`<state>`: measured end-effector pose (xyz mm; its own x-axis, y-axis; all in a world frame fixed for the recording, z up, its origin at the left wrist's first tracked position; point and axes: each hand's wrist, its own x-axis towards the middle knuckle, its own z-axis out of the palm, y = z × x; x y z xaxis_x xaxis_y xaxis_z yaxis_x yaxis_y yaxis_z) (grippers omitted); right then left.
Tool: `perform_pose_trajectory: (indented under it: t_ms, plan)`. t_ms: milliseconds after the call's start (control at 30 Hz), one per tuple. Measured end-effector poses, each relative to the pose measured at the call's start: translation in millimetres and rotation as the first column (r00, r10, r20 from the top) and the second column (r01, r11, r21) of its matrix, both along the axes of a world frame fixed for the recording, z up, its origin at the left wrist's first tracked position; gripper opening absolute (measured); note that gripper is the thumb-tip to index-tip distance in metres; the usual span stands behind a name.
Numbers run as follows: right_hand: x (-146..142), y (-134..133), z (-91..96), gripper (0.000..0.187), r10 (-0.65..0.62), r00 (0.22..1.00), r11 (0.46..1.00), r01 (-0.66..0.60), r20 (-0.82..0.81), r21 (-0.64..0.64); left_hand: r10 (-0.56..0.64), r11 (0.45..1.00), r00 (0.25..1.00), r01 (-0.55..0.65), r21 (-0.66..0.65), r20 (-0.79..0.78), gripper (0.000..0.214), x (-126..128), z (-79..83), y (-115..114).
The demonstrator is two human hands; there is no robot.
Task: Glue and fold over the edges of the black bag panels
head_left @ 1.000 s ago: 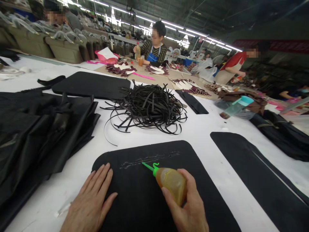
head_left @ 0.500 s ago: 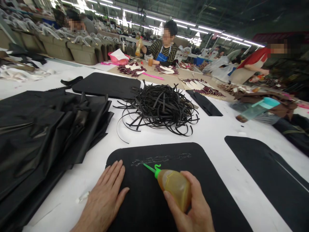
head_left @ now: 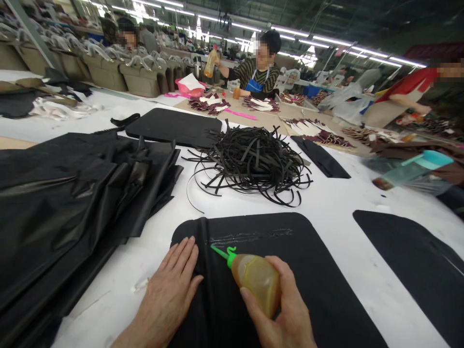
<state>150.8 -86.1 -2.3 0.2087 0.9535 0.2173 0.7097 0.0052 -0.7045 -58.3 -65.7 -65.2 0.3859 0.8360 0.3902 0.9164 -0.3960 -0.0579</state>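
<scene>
Flat on the left edge of a black rounded panel [head_left: 304,285] rests my left hand [head_left: 170,290], its fingers stretched out. A raised fold runs down the panel just beside those fingertips. My right hand [head_left: 282,309] is wrapped round a squeeze bottle [head_left: 255,280] of amber liquid with a green nozzle. The bottle is tilted, and its nozzle tip touches or nearly touches the panel near the left end of a shiny streak of glue [head_left: 250,237]. That streak runs across the panel's upper part.
Beyond the panel lies a heap of black strips [head_left: 253,164]. Black sheets [head_left: 72,193] are piled at left, and another black panel [head_left: 409,261] lies at right. A turquoise-lidded bottle [head_left: 413,169] lies on its side. Across the table a person [head_left: 259,72] holds a similar bottle.
The nozzle tip has moved slightly left along the panel. A fold has risen in the panel beside my left hand. The whole view has shifted, with things appearing farther right.
</scene>
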Motion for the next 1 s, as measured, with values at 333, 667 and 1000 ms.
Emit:
perform_pose_trajectory:
  t_ms: [333, 667, 1000]
  plan:
    - [30.4, -0.8, 4.7, 0.047, -0.048, 0.993, 0.998, 0.045, 0.111, 0.033, 0.050, 0.997, 0.998, -0.047, 0.056, -0.049, 0.050, -0.5, 8.9, -4.7]
    - [8.4, 0.7, 1.6, 0.044, 0.048, 0.996, 0.997, -0.052, 0.070, 0.056, 0.075, 0.997, 0.997, -0.075, -0.008, -0.015, 0.048, 0.5, 7.0, -4.0]
    - [7.5, 2.2, 2.1, 0.046, -0.018, 0.999, 1.000, 0.018, 0.031, -0.016, 0.059, 0.998, 0.996, -0.057, 0.037, -0.072, 0.048, 0.5, 11.6, -3.0]
